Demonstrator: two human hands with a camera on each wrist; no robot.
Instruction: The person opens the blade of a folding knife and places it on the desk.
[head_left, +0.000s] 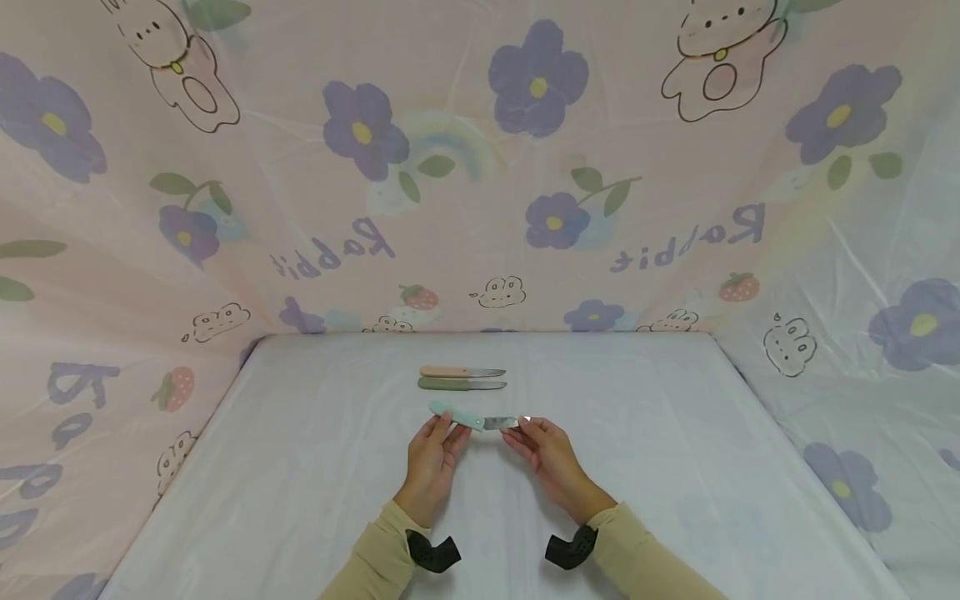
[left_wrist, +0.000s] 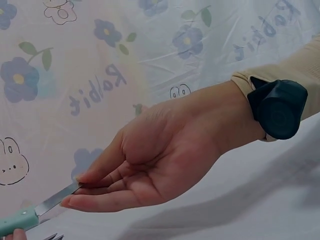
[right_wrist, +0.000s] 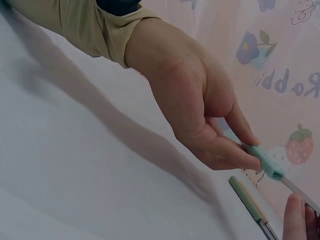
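A small knife with a mint-green handle (head_left: 456, 415) and a short metal blade (head_left: 497, 422) is held between both hands, its handle tilted slightly in the head view. My left hand (head_left: 429, 467) pinches the handle between thumb and fingers, as the right wrist view also shows on the handle (right_wrist: 267, 162). At the other end, my right hand (head_left: 553, 458) pinches the blade near its tip. The left wrist view shows that right hand (left_wrist: 165, 155) with the thumb over the blade (left_wrist: 56, 198). The fingers partly cover the tip.
Beyond the hands, a knife with a peach-tan handle (head_left: 442, 372) and one with an olive-green handle (head_left: 442, 384) lie side by side on the white table (head_left: 315, 467), blades to the right. Patterned curtains (head_left: 450, 208) hang at the back and both sides.
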